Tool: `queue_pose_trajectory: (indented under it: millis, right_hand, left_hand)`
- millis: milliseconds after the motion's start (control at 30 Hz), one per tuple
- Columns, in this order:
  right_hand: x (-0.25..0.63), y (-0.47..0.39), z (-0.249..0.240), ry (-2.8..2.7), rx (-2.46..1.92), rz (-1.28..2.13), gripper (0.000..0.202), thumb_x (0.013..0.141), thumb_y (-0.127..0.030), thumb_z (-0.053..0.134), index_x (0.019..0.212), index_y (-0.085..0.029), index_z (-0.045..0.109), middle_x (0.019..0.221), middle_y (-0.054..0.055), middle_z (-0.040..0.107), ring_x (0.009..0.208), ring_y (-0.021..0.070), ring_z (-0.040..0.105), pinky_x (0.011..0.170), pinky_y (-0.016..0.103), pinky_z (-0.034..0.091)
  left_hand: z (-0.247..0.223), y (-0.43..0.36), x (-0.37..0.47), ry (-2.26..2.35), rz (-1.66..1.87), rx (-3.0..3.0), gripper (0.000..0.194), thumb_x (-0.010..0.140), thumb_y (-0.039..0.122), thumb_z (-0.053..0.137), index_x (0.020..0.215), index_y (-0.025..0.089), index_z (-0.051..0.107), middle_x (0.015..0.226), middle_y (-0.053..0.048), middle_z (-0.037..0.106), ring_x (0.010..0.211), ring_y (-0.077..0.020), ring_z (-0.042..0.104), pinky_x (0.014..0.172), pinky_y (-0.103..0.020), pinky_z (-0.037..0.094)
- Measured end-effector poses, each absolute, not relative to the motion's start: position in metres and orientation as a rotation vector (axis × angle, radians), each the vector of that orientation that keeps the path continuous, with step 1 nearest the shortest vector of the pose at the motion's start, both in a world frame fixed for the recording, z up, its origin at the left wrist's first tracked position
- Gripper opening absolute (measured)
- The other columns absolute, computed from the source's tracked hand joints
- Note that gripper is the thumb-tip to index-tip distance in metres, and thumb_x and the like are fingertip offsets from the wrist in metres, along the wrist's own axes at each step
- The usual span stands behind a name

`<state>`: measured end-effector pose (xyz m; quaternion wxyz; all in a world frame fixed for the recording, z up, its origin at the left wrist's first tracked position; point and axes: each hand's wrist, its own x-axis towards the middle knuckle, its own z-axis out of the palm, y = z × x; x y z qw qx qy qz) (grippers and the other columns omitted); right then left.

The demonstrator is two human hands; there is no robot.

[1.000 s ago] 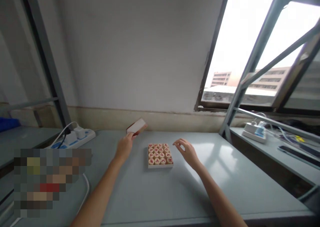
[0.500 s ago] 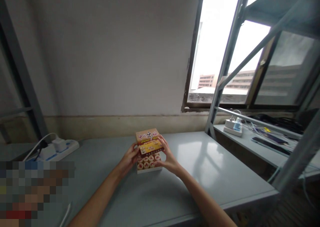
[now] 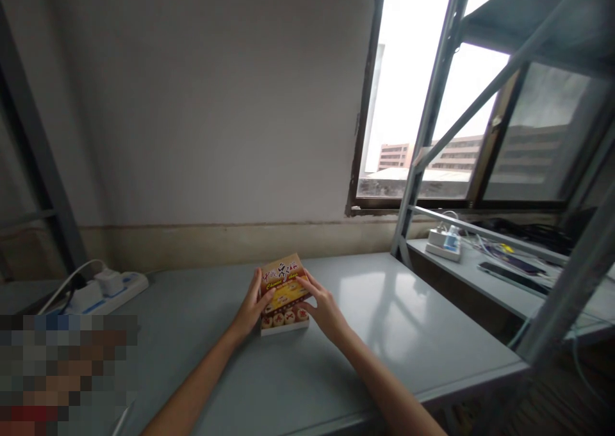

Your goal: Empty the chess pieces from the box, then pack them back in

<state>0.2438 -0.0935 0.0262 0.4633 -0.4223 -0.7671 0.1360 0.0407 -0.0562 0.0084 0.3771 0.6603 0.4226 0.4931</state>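
A Chinese chess box lid [image 3: 283, 287], printed in brown and yellow, lies tilted over the white box tray [image 3: 286, 328]. Round wooden chess pieces [image 3: 289, 318] with red characters show in the tray's front row; the lid hides those behind. My left hand [image 3: 252, 303] grips the lid's left side, its thumb on the printed face. On the opposite side, my right hand [image 3: 324, 305] holds the lid with fingers over the top edge and thumb low by the front right corner.
The box rests on a grey table [image 3: 365, 372] against a wall. At the left is a white power strip [image 3: 127, 290] with plugs. Metal frame posts [image 3: 416, 186] stand at the right, beside another desk holding a phone [image 3: 512, 276] and cables. The lower left corner is pixelated.
The lid has come down over the tray and tilted, covering more of the pieces. My left hand has shifted up along its side, thumb now on the face.
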Motion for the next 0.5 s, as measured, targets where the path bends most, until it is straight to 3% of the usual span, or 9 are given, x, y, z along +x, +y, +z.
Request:
queue_pose_trajectory:
  millis: [100,233,400,500]
  right_hand:
    - [0.244,-0.093,0.022,-1.907,-1.115,0.338,0.056,0.068,-0.014,0.058,0.120,-0.030,0.047,0.130,0.002,0.041,0.111,0.0218,0.047,0.094,0.039,0.039]
    - [0.245,-0.091,0.017,-1.924,-1.131,0.342,0.055,0.068,-0.017,0.060,0.120,-0.028,0.047,0.128,0.004,0.044,0.112,0.0223,0.045,0.095,0.042,0.036]
    - [0.248,-0.091,0.022,-2.012,-1.137,0.283,0.041,0.070,-0.023,0.061,0.110,-0.027,0.055,0.108,0.002,0.060,0.097,0.0215,0.057,0.103,0.053,0.011]
    - [0.251,-0.092,0.027,-2.023,-1.163,0.274,0.032,0.072,-0.025,0.060,0.103,-0.027,0.058,0.105,0.002,0.062,0.093,0.0201,0.059,0.102,0.055,0.007]
  left_hand:
    - [-0.005,-0.048,0.038,1.212,1.123,1.862,0.077,0.073,0.053,0.045,0.135,0.015,0.019,0.144,-0.009,0.004,0.130,-0.0235,-0.004,0.107,-0.039,0.004]
    - [-0.010,-0.042,0.032,1.291,0.995,1.958,0.070,0.075,0.052,0.041,0.132,0.013,0.028,0.143,-0.012,0.008,0.131,-0.0248,-0.002,0.106,-0.041,0.006]
    - [-0.004,-0.042,0.026,1.246,1.098,1.932,0.056,0.078,0.042,0.038,0.127,0.015,0.038,0.141,-0.009,0.021,0.131,-0.0207,0.010,0.107,-0.037,0.009]
    - [-0.005,-0.042,0.027,1.218,1.042,1.834,0.056,0.077,0.040,0.040,0.126,0.014,0.039,0.140,-0.010,0.024,0.130,-0.0214,0.013,0.106,-0.036,0.012]
